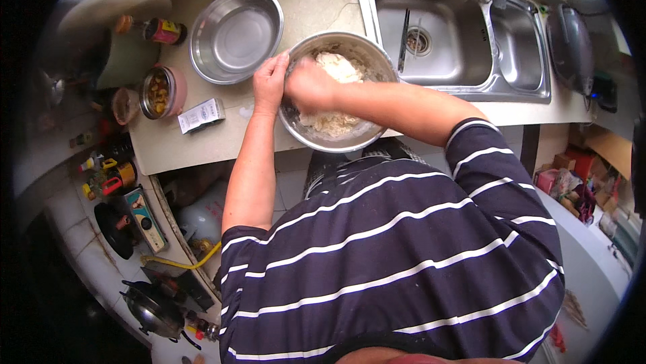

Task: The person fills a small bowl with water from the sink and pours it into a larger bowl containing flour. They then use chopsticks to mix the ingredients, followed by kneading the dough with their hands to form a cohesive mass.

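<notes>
A steel mixing bowl [330,144] sits at the counter's front edge, with pale, lumpy dough [340,68] inside. Ragged bits and floury smears cling to its inner wall. My left hand [271,80] grips the bowl's left rim, fingers closed on the edge. Down inside the bowl, at its left side, my right hand [311,87] is against the dough. That hand is curled but smeared by motion, and its fingers are hidden. My right forearm crosses over the bowl's right rim and covers part of the dough.
Behind on the left stands a wide steel basin [239,34]. A small box [201,116], a pink pot of food [176,91] and a dark-labelled jar [163,31] are further left. A double sink [437,27] with chopsticks in it lies right. A wok [153,308] stands lower left.
</notes>
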A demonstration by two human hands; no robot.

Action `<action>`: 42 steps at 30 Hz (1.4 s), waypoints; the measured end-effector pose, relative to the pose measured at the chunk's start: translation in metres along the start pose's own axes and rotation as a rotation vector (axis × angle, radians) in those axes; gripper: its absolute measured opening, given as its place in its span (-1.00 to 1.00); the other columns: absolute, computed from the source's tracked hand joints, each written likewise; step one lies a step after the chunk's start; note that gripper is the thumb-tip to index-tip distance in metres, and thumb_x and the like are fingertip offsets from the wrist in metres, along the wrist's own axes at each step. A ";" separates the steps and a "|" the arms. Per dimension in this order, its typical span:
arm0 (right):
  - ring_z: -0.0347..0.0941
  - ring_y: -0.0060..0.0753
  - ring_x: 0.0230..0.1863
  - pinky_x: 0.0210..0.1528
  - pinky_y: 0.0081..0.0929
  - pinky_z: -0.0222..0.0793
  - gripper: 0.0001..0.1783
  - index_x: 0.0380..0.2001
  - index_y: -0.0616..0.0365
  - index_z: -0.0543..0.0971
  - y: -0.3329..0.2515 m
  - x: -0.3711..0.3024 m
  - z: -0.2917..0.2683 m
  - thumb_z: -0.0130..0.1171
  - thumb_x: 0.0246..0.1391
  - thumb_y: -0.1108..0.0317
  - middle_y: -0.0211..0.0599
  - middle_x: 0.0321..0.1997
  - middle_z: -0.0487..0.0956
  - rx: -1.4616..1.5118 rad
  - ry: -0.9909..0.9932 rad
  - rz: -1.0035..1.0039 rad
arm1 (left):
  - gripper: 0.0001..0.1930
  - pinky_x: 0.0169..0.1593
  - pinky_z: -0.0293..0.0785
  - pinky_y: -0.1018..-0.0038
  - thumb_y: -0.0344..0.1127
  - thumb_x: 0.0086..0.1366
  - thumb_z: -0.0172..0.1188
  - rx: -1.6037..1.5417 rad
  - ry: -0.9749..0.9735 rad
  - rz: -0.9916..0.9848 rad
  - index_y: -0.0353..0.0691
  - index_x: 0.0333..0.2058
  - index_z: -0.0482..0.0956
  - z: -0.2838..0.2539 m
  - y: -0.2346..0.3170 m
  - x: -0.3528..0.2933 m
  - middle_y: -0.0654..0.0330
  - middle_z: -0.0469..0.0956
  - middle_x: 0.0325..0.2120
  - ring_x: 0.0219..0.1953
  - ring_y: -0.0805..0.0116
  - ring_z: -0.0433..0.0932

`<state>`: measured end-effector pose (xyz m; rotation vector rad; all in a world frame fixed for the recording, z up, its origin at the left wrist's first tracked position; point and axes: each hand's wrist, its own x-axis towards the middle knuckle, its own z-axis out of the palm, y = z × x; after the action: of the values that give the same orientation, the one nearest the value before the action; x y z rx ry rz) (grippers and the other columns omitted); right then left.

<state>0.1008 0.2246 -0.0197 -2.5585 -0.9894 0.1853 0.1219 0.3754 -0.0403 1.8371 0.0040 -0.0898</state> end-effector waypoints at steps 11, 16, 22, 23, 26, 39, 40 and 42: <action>0.59 0.02 -0.40 -0.20 -0.10 0.48 -0.83 -0.61 0.15 0.66 -0.031 -0.023 0.010 0.23 -0.32 0.30 -0.05 -0.54 0.63 0.040 -0.297 -0.319 | -0.70 -0.08 0.45 0.53 -0.22 0.38 0.18 -0.001 -0.046 0.030 -0.31 -0.08 0.67 -0.003 -0.004 0.005 0.19 0.67 -0.30 -0.22 0.47 0.57; 0.62 -0.03 -0.33 -0.17 -0.12 0.52 -0.82 -0.52 0.15 0.68 0.020 0.008 -0.011 0.18 -0.15 0.30 -0.09 -0.44 0.66 -0.011 -0.009 0.154 | -0.71 -0.10 0.45 0.52 -0.24 0.38 0.17 0.016 -0.044 0.053 -0.33 -0.10 0.67 -0.003 -0.004 0.006 0.17 0.66 -0.33 -0.24 0.45 0.57; 0.63 -0.08 -0.26 0.02 -0.11 0.36 -0.79 -0.47 0.08 0.72 0.004 0.004 -0.018 0.24 -0.21 0.26 -0.15 -0.38 0.69 -0.046 -0.062 0.409 | -0.74 -0.13 0.46 0.51 -0.27 0.37 0.19 0.039 0.007 0.053 -0.37 -0.15 0.67 0.000 -0.004 0.001 0.14 0.65 -0.36 -0.28 0.43 0.57; 0.62 -0.08 -0.28 0.05 -0.10 0.32 -0.78 -0.48 0.08 0.73 -0.009 0.004 -0.015 0.26 -0.24 0.24 -0.16 -0.39 0.69 -0.051 -0.066 0.282 | -0.74 -0.13 0.46 0.50 -0.27 0.37 0.19 0.045 0.011 0.045 -0.37 -0.16 0.67 0.000 -0.003 0.001 0.13 0.66 -0.36 -0.29 0.42 0.57; 0.63 -0.10 -0.24 -0.01 -0.08 0.40 -0.77 -0.51 0.13 0.72 -0.039 -0.012 -0.006 0.22 -0.32 0.32 -0.08 -0.41 0.68 0.106 -0.429 -0.050 | -0.75 -0.15 0.47 0.49 -0.28 0.36 0.19 0.071 0.010 0.084 -0.37 -0.16 0.67 0.001 -0.001 0.002 0.11 0.66 -0.36 -0.30 0.40 0.58; 0.64 -0.07 -0.21 -0.11 -0.15 0.53 -0.74 -0.50 0.16 0.71 0.061 -0.021 -0.044 0.12 0.01 0.25 -0.06 -0.35 0.69 -0.057 -0.207 0.567 | -0.76 -0.18 0.50 0.43 -0.27 0.33 0.22 0.172 0.139 0.201 -0.33 -0.18 0.68 0.008 0.003 -0.008 0.07 0.66 -0.40 -0.35 0.28 0.60; 0.64 -0.08 -0.21 -0.11 -0.14 0.53 -0.74 -0.49 0.16 0.71 0.060 -0.020 -0.040 0.13 0.00 0.23 -0.04 -0.34 0.69 -0.034 -0.256 0.632 | -0.76 -0.18 0.50 0.43 -0.27 0.33 0.22 0.185 0.133 0.177 -0.34 -0.18 0.68 0.007 0.003 -0.010 0.07 0.66 -0.40 -0.35 0.29 0.61; 0.64 -0.05 -0.23 -0.09 -0.12 0.50 -0.74 -0.50 0.16 0.71 0.048 -0.004 -0.028 0.16 -0.05 0.22 -0.01 -0.34 0.68 -0.025 -0.183 0.585 | -0.74 -0.14 0.50 0.44 -0.26 0.35 0.21 0.190 0.135 0.148 -0.35 -0.16 0.68 0.006 0.003 -0.010 0.07 0.67 -0.35 -0.30 0.31 0.62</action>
<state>0.1351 0.1808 -0.0134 -2.8236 -0.2686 0.5737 0.1112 0.3688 -0.0382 2.0234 -0.0470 0.1418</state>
